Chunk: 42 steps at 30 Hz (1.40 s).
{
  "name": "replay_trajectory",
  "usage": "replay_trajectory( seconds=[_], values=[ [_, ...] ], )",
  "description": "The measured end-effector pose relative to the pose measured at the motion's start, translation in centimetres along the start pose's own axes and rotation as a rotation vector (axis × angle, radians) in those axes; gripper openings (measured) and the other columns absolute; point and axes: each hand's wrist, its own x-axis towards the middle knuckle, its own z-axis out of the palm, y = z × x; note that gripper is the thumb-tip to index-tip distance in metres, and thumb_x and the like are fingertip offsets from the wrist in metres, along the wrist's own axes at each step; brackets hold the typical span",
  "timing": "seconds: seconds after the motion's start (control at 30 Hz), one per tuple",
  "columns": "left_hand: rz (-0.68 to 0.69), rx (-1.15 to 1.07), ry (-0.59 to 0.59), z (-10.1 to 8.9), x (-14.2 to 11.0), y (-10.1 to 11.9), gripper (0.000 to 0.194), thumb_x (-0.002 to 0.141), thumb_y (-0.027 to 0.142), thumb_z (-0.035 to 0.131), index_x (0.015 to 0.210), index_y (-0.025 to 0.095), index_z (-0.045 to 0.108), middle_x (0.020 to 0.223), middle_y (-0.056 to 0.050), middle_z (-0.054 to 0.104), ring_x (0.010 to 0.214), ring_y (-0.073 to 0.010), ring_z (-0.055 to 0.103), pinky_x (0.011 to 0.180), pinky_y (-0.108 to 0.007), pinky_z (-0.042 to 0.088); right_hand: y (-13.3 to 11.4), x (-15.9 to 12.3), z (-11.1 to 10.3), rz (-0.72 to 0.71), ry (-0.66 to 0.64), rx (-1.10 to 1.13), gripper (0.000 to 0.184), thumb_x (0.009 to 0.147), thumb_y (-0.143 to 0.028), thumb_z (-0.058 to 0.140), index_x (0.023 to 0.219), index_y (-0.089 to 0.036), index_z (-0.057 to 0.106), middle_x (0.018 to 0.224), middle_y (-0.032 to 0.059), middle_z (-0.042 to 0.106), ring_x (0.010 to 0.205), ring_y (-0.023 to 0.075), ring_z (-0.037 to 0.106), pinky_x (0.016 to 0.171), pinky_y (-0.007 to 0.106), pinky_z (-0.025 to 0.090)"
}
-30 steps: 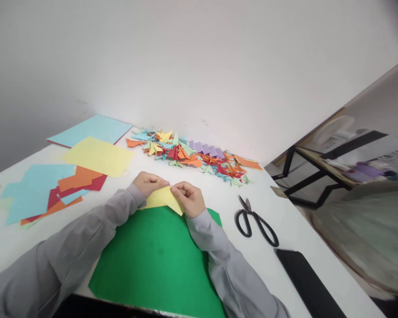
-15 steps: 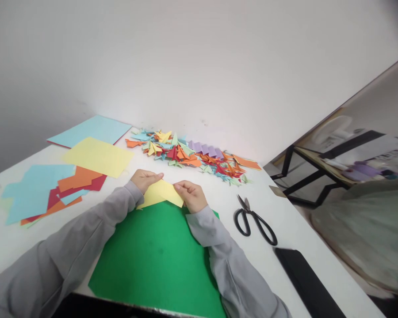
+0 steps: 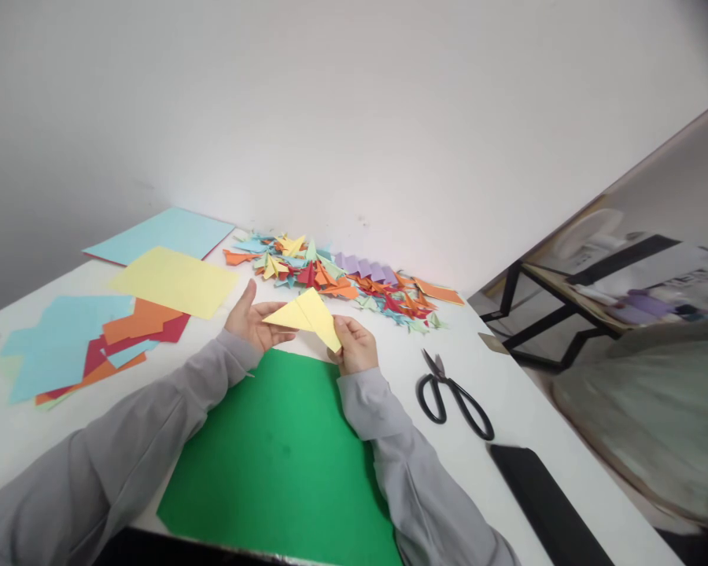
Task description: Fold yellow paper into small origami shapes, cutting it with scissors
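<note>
A folded piece of yellow paper (image 3: 307,312), pointed at its left end and creased, is held up above the far edge of a green sheet (image 3: 283,456). My right hand (image 3: 355,344) pinches its right end between thumb and fingers. Beside the pointed end, my left hand (image 3: 257,321) has its thumb raised and its fingers stretched out behind and under the paper. Whether those fingers touch the paper I cannot tell. Beyond my hands lies a heap of small folded paper planes (image 3: 318,271) in several colours.
Scissors with black handles (image 3: 454,393) lie right of the green sheet, and a black flat object (image 3: 551,503) is nearer me. Blue, orange and red paper pieces (image 3: 64,338), a yellow sheet (image 3: 174,281) and a large blue sheet (image 3: 162,233) are on the left. A wall rises behind the table.
The yellow paper has been lifted and turned, its point now towards the left. My left hand has let go of its pinch and spread its fingers; my right hand keeps hold.
</note>
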Motion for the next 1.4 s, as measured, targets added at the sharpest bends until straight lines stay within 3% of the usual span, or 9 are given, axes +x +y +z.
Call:
replay_trajectory(
  seconds=[0.13, 0.23, 0.3, 0.37, 0.67, 0.83, 1.0, 1.2, 1.4],
  values=[
    [0.069, 0.042, -0.004, 0.5, 0.1, -1.6, 0.034, 0.064, 0.041, 0.061, 0.07, 0.008, 0.059, 0.062, -0.01, 0.063, 0.062, -0.0189, 0.061, 0.058, -0.03, 0.048, 0.0, -0.6, 0.6, -0.028, 0.016, -0.06, 0.033, 0.062, -0.046, 0.06, 0.074, -0.016, 0.053, 0.032, -0.0086, 0.047, 0.021, 0.0041, 0.032, 0.023, 0.014, 0.021],
    [0.161, 0.254, 0.007, 0.5, 0.6, -3.1, 0.026, 0.05, 0.022, 0.073, 0.064, 0.006, 0.057, 0.051, -0.005, 0.059, 0.046, -0.0137, 0.056, 0.044, -0.024, 0.044, -0.1, -1.4, 1.3, -0.024, -0.098, -0.16, 0.033, 0.063, -0.045, 0.06, 0.076, -0.017, 0.05, 0.031, -0.0082, 0.048, 0.022, 0.0063, 0.038, 0.024, 0.015, 0.026],
    [0.193, 0.29, -0.081, 0.3, 1.0, -3.9, 0.029, 0.054, 0.028, 0.07, 0.07, 0.008, 0.057, 0.054, -0.005, 0.061, 0.045, -0.0154, 0.056, 0.043, -0.027, 0.046, -0.1, -2.0, 1.9, -0.016, -0.185, -0.21, 0.032, 0.064, -0.044, 0.06, 0.077, -0.017, 0.048, 0.034, -0.0074, 0.052, 0.024, 0.007, 0.041, 0.025, 0.015, 0.029],
    [0.219, 0.289, -0.067, 0.0, 1.3, -4.2, 0.033, 0.052, 0.032, 0.07, 0.071, 0.009, 0.056, 0.055, -0.005, 0.062, 0.046, -0.0173, 0.057, 0.043, -0.03, 0.047, -0.1, -2.4, 2.2, -0.013, -0.219, -0.257, 0.03, 0.065, -0.044, 0.058, 0.075, -0.017, 0.047, 0.035, -0.0072, 0.053, 0.024, 0.0067, 0.041, 0.025, 0.015, 0.03],
    [0.198, 0.344, -0.031, -0.8, 2.0, -4.2, 0.033, 0.056, 0.034, 0.068, 0.075, 0.009, 0.056, 0.057, -0.007, 0.062, 0.047, -0.0182, 0.058, 0.045, -0.033, 0.049, 0.2, -2.2, 1.9, -0.011, -0.212, -0.33, 0.028, 0.068, -0.044, 0.056, 0.07, -0.017, 0.048, 0.034, -0.0072, 0.052, 0.023, 0.0061, 0.04, 0.025, 0.014, 0.028],
    [0.217, 0.349, -0.044, -1.1, 2.4, -4.7, 0.034, 0.049, 0.028, 0.073, 0.071, 0.008, 0.057, 0.059, -0.008, 0.063, 0.051, -0.02, 0.06, 0.044, -0.032, 0.049, 0.4, -2.1, 1.8, -0.033, -0.188, -0.353, 0.028, 0.067, -0.045, 0.056, 0.066, -0.018, 0.048, 0.033, -0.0071, 0.051, 0.023, 0.0063, 0.039, 0.024, 0.015, 0.026],
    [0.255, 0.192, 0.131, -1.0, 3.0, -4.1, 0.032, 0.05, 0.016, 0.072, 0.077, 0.009, 0.056, 0.068, -0.009, 0.066, 0.059, -0.0217, 0.062, 0.052, -0.035, 0.052, 0.2, -2.2, 1.8, -0.06, -0.148, -0.395, 0.027, 0.068, -0.042, 0.057, 0.061, -0.016, 0.049, 0.033, -0.0059, 0.051, 0.023, 0.0053, 0.038, 0.027, 0.015, 0.027],
    [0.193, 0.067, 0.193, -0.5, 2.6, -2.8, 0.031, 0.056, 0.008, 0.068, 0.084, 0.01, 0.056, 0.069, -0.009, 0.067, 0.061, -0.0201, 0.064, 0.057, -0.035, 0.054, -0.3, -2.0, 0.9, -0.109, -0.039, -0.378, 0.029, 0.065, -0.043, 0.058, 0.057, -0.018, 0.046, 0.034, -0.0057, 0.051, 0.024, 0.0056, 0.038, 0.027, 0.016, 0.028],
    [0.148, 0.174, 0.056, -0.1, 1.8, -3.2, 0.033, 0.051, 0.01, 0.072, 0.081, 0.008, 0.058, 0.068, -0.01, 0.067, 0.061, -0.0218, 0.063, 0.054, -0.034, 0.054, -0.3, -2.8, 1.1, -0.058, -0.067, -0.301, 0.034, 0.068, -0.052, 0.051, 0.066, -0.018, 0.048, 0.039, -0.0057, 0.053, 0.029, 0.0079, 0.043, 0.031, 0.018, 0.032]
  ],
)
